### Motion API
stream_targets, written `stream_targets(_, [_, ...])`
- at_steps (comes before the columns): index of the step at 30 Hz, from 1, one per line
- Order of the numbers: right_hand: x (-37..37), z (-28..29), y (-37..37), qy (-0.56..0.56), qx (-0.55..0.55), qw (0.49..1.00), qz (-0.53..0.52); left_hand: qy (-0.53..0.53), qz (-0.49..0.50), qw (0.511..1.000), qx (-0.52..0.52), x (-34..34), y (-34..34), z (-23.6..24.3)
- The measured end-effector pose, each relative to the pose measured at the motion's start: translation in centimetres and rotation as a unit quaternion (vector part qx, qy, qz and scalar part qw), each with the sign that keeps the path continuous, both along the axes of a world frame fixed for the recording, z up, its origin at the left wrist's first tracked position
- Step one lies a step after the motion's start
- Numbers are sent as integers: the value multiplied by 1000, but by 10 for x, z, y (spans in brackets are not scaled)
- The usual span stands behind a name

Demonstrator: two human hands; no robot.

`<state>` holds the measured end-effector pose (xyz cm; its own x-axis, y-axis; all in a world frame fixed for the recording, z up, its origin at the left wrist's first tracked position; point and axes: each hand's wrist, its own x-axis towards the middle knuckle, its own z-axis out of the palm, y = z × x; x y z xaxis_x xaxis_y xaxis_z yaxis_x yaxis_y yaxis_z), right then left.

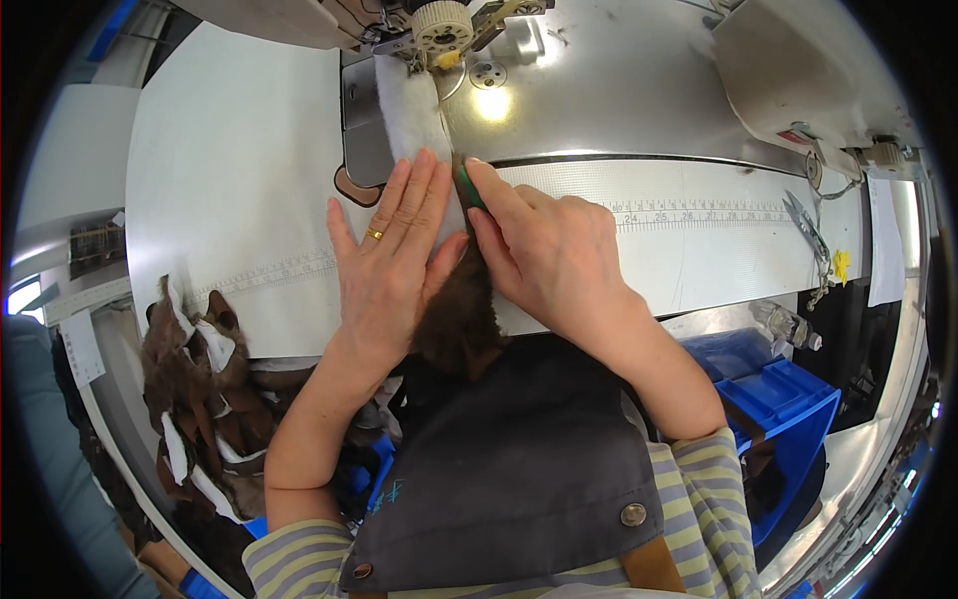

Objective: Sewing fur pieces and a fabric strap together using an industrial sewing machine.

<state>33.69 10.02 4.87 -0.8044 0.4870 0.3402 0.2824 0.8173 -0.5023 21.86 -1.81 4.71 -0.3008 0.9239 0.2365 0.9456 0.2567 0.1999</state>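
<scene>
A strip of white plush fabric (412, 112) runs away from me to the head of a sewing machine (439, 32), where its far end lies by the presser foot. My left hand (387, 262) rests flat on the strip, fingers stretched forward. Pinched between the thumb and index finger of my right hand (559, 245) is a small green tool (468, 188), its tip at the strip's right edge; its exact kind is hidden. Brown fur (457, 324) extends from beneath my hands over the table's front edge, touching my apron.
Brown and white fur pieces (205, 384) hang in a heap at the table's left front. Thread snips (806, 228) lie at the right, near a small yellow object (842, 266). Below the right edge are a blue bin (783, 394) and a clear plastic bottle (788, 324).
</scene>
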Motion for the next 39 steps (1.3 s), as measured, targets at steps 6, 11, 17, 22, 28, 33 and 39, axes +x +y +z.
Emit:
stream_targets(6, [20,6,17,-49,18,989,135,20,-6,1000,5,-3,-2,-3])
stream_targets(11, [27,7,10,-31,21,991,131,28,-4,1000,1,-1,1,0])
stream_targets(17, [52,13,-4,-21,-57,996,67,23,-1,1000,-1,-2,-1,-1])
stream_targets(22, [38,10,-11,17,-41,999,10,24,-4,1000,3,-2,-1,-2])
stream_targets(28, [30,7,-16,-15,-32,999,0,19,0,1000,5,-1,-1,-1])
stream_targets(33, [30,11,-17,-31,-33,999,-11,21,0,1000,7,-1,-2,-3])
stream_targets(39, [29,7,-18,17,-35,999,-28,31,-2,999,9,-2,-2,-3])
